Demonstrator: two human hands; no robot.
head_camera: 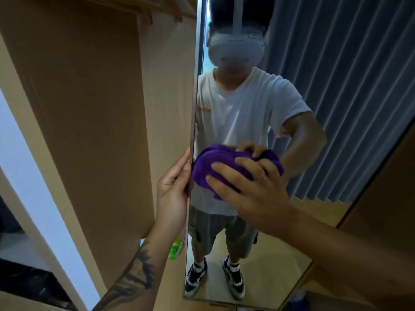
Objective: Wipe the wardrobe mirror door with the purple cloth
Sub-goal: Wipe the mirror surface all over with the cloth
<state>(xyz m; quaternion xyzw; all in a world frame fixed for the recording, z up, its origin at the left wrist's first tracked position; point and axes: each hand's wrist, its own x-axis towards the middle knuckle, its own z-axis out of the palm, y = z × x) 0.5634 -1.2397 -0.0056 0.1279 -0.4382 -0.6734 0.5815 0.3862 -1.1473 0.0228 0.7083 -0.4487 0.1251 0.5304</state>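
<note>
left hand (177, 176) grips the mirror door (260, 250) (steadying it, probably). right hand (247, 187) clutches the purple cloth (208, 162) against it.

1. Left hand (174, 185), raised on a tattooed forearm: fingers hooked round the mirror door (336, 86) edge.
2. Right hand (247, 189), reaching in from the right: fingers spread, bent over the purple cloth (202, 173).

One mirror door (280, 261). One cloth (208, 167), purple. Two hands: the left hand (174, 187) and the right hand (251, 191). One ring (262, 178), on the right hand. One tattooed forearm (134, 274), the left. One green object (176, 249), too blurred to name. Reflected in the mirror: one person (242, 108), one headset (235, 48), two shoes (195, 277), one curtain (348, 75).
</note>
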